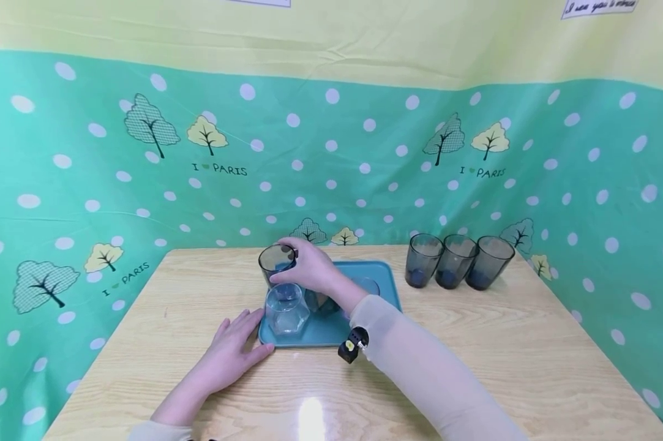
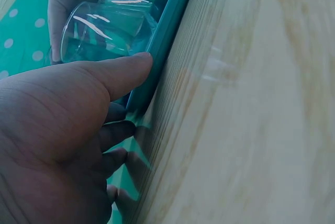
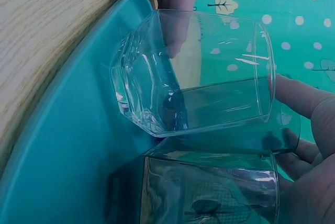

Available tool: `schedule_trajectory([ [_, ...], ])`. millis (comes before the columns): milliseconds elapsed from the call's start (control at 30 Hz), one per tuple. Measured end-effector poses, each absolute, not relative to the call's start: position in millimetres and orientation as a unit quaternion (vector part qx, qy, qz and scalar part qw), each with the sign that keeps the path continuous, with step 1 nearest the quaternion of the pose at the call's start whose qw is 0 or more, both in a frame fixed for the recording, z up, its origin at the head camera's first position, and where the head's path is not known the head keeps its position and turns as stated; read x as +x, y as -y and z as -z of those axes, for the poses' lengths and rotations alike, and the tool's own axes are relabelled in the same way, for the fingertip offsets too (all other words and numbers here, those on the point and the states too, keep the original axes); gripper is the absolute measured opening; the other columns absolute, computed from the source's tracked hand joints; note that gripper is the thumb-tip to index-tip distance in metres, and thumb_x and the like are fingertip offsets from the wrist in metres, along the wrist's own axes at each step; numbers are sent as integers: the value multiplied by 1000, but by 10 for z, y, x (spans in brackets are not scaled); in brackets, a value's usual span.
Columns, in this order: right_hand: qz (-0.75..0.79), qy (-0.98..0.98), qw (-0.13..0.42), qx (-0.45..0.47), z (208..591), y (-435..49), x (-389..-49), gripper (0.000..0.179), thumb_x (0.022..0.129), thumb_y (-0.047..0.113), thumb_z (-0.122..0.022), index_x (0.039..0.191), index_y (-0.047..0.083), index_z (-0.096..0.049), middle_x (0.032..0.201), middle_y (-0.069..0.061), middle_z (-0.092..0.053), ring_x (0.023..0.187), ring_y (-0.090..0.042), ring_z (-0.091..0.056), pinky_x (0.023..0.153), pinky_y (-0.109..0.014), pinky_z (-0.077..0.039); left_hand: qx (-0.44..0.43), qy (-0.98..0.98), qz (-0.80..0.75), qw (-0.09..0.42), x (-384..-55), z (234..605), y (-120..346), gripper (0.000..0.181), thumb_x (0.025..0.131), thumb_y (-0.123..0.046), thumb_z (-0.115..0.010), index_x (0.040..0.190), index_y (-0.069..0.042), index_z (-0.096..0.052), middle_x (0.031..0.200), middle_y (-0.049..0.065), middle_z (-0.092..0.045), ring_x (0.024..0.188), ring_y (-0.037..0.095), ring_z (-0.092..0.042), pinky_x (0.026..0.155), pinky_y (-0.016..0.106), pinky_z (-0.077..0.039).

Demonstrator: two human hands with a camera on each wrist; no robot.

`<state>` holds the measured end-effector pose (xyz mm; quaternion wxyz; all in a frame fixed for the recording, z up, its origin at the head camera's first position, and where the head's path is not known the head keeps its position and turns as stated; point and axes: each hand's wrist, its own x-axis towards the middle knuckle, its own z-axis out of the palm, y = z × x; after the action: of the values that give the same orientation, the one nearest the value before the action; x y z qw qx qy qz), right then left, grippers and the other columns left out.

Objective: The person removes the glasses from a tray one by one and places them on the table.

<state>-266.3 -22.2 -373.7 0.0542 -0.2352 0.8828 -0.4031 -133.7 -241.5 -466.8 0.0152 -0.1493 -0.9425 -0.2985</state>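
At the far L corner of the tray (image 1: pixel 322 337), the R hand (image 1: pixel 311 266) had thumb & fingers curled round a dark glass (image 1: pixel 276 260), just behind a clear glass (image 1: pixel 287 311); couldn't tell if the held one's base touched down. The L hand (image 1: pixel 233 348), fingers relaxed, thumb apart, only touched the tray's near L corner. Another glass (image 3: pixel 209 187) stood on the tray, nr the clear one. Three more dark glasses (image 1: pixel 456 263) stood in a row on the table (image 1: pixel 491 343), R of the tray.
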Motion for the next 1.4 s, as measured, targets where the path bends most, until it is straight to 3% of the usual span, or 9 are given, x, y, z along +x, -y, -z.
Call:
schedule_trajectory([
  [500,463,-860,-5,-215,3507,46,-2634,88,90,38,-96,165,21,-52,161,1,-57,147,-24,-55,115,-47,-53,-147,943,297,18,-1363,4713,2418,81,105,-41,-78,165,2,-45,165,26,-50,159,54,-33,126,79,-10],
  [733,522,-824,-17,-220,3335,-159,-2571,87,91,35,-95,166,24,-51,159,1,-57,134,-27,-61,100,-44,-61,-148,943,298,20,-1349,4709,2412,81,105,-42,-77,165,3,-45,165,27,-50,159,54,-33,126,79,-10],
  [967,582,-779,-32,-232,3177,-379,-2487,82,93,27,-94,164,22,-53,152,3,-61,136,-23,-59,113,-44,-54,-142,943,299,12,-1343,4705,2408,82,105,-44,-77,165,2,-45,165,26,-50,159,53,-32,127,79,-10],
  [1233,597,-769,-42,-223,3024,-650,-2411,83,92,25,-94,164,24,-53,150,5,-61,133,-30,-60,108,-47,-57,-143,943,300,13,-1339,4713,2407,83,105,-46,-76,166,1,-45,166,26,-50,159,53,-32,127,78,-10],
  [1400,591,-776,-53,-215,2951,-818,-2359,84,92,26,-95,164,24,-53,150,7,-62,134,-24,-58,115,-42,-52,-147,943,299,20,-1344,4716,2406,83,105,-46,-76,165,2,-46,165,26,-50,159,54,-33,127,78,-10],
])
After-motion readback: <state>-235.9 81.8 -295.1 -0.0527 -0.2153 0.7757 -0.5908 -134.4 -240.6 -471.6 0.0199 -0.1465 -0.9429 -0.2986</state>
